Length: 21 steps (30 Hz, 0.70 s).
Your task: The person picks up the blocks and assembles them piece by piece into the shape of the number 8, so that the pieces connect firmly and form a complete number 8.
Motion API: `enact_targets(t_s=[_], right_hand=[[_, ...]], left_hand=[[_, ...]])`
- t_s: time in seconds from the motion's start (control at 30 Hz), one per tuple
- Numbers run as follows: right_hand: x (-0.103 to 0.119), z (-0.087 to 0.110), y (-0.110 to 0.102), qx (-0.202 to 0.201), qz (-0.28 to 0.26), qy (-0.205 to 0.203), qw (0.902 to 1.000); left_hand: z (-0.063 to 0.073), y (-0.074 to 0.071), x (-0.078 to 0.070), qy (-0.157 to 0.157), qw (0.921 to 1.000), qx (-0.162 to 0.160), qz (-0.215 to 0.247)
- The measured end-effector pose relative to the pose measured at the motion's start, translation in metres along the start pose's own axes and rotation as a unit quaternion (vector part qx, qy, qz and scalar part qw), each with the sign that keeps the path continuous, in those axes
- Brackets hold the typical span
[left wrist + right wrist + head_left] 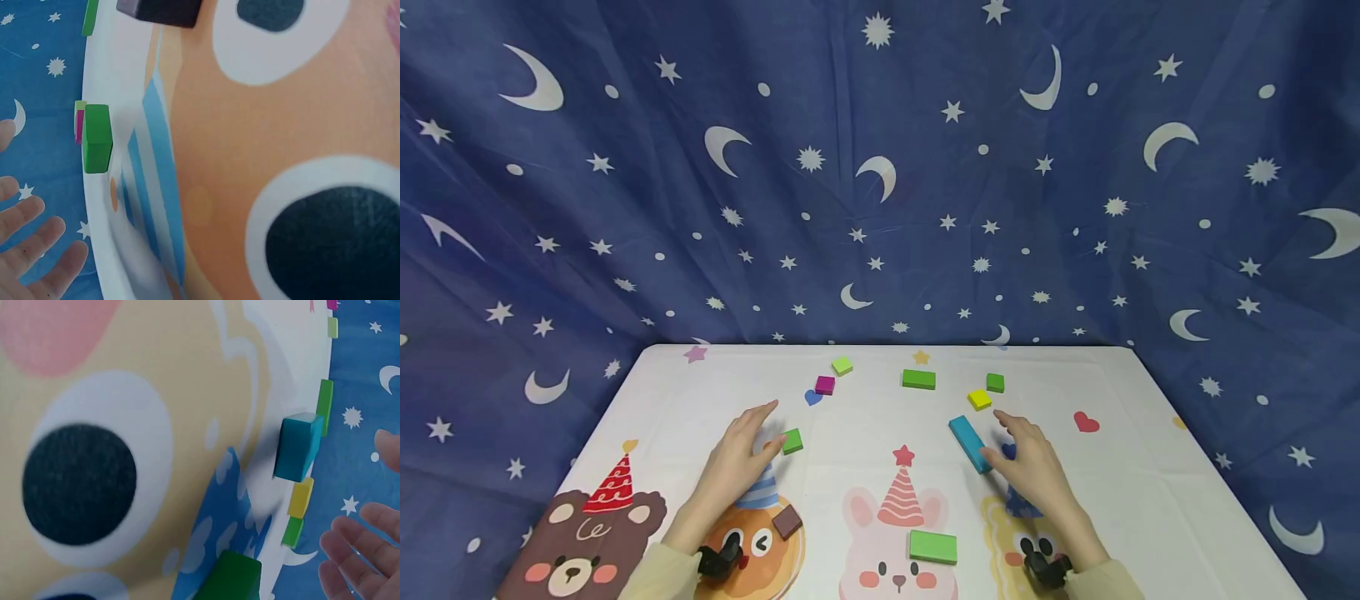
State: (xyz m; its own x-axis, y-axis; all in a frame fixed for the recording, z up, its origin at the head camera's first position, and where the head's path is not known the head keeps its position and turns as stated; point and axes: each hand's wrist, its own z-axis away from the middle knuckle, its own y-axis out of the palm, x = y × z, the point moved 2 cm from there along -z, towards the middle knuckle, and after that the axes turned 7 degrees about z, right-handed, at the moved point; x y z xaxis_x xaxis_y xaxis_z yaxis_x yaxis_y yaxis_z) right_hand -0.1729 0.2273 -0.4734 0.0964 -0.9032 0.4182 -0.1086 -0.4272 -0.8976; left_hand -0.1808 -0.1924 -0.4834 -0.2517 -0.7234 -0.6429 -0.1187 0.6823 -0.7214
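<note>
My left hand (735, 458) hovers over the left part of the table, its fingers loosely extended and holding nothing. By its thumb lies a small green block (792, 441), also visible in the left wrist view. A dark brown block (787, 522) sits nearer the front. On the other side, my right hand (1033, 462) is spread with nothing in it. Its thumb is beside a long blue block (970, 444); whether they touch I cannot tell. Beyond its fingertips are a yellow block (980, 400) and a green cube (996, 382). The right wrist view shows another green block (231, 576) near that hand.
Toward the back lie a long green block (919, 380), a magenta block (825, 385) and a lime block (842, 366). A light green block (933, 547) lies at the front middle. The white tablecloth (1180, 500) has printed animals. A blue curtain (925, 183) hangs behind.
</note>
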Motion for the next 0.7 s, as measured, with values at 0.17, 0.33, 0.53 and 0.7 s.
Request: enact_targets(t_s=[0.17, 0.33, 0.53, 0.7], right_hand=[[0.000, 0.000, 0.004, 0.007, -0.011, -0.002, 0.9999], [0.002, -0.003, 0.007, 0.018, -0.007, 0.006, 0.9998], [0.004, -0.006, 0.012, 0.037, -0.001, 0.024, 0.9990], [0.004, -0.007, 0.017, 0.049, 0.010, 0.037, 0.9980]], left_hand=[[-0.002, 0.003, 0.004, -0.014, 0.9995, 0.004, 0.029], [-0.005, 0.005, 0.008, -0.025, 0.9974, 0.012, 0.067], [-0.006, 0.007, 0.012, -0.044, 0.9940, 0.027, 0.096], [-0.006, 0.010, 0.016, -0.062, 0.9911, 0.033, 0.113]])
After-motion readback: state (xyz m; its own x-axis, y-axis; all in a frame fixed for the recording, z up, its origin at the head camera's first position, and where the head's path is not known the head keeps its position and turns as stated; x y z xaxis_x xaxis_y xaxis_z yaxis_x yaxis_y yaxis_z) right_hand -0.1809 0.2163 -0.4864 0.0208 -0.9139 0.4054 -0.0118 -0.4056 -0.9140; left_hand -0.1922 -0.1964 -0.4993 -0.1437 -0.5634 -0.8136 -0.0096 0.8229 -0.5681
